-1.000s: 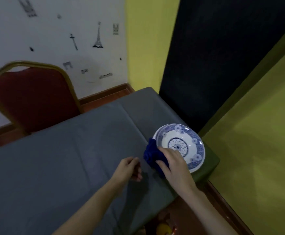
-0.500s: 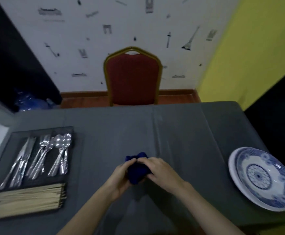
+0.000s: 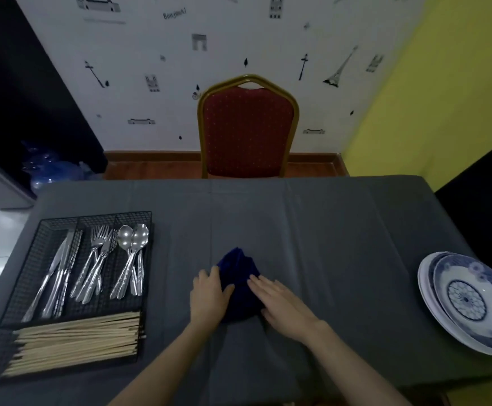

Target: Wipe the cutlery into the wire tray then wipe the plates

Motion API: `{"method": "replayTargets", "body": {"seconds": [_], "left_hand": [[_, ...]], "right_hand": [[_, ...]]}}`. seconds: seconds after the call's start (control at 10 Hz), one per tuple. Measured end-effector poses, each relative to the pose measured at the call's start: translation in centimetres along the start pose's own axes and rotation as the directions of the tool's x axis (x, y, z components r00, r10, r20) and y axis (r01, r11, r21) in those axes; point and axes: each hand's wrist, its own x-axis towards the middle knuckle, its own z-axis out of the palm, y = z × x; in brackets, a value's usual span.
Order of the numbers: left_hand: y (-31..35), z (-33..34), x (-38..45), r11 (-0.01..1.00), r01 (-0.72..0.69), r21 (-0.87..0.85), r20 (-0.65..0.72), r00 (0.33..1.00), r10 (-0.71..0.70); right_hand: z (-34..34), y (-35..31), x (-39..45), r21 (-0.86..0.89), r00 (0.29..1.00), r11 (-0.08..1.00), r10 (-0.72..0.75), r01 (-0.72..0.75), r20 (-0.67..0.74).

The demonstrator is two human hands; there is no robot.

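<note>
While both hands lie on the dark blue cloth (image 3: 239,276) at the middle of the grey tabletop (image 3: 341,230), the left hand (image 3: 208,297) curls its grip round the cloth's left edge and the right hand (image 3: 283,306) presses flat, fingers straight. At far left, the wire tray (image 3: 33,253) holds knives (image 3: 57,273), forks (image 3: 95,265), spoons (image 3: 130,256) and chopsticks (image 3: 74,341). Stacked plates (image 3: 467,300) sit at the right edge.
</note>
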Motion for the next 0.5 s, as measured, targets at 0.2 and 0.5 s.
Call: {"method": "replayTargets", "body": {"seconds": [0.2,0.5], "left_hand": [[-1.1,-0.2,0.8,0.773,-0.341,0.534,0.201,0.940,0.276],[3.0,-7.7,5.0,0.812,-0.339,0.476,0.318,0.926,0.201]], "right_hand": [[0.3,-2.3,0.7,0.092,0.982,0.977,0.191,-0.191,0.006],[-10.3,-2.0,6.2,0.139,0.949,0.944,0.310,-0.299,-0.059]]}}
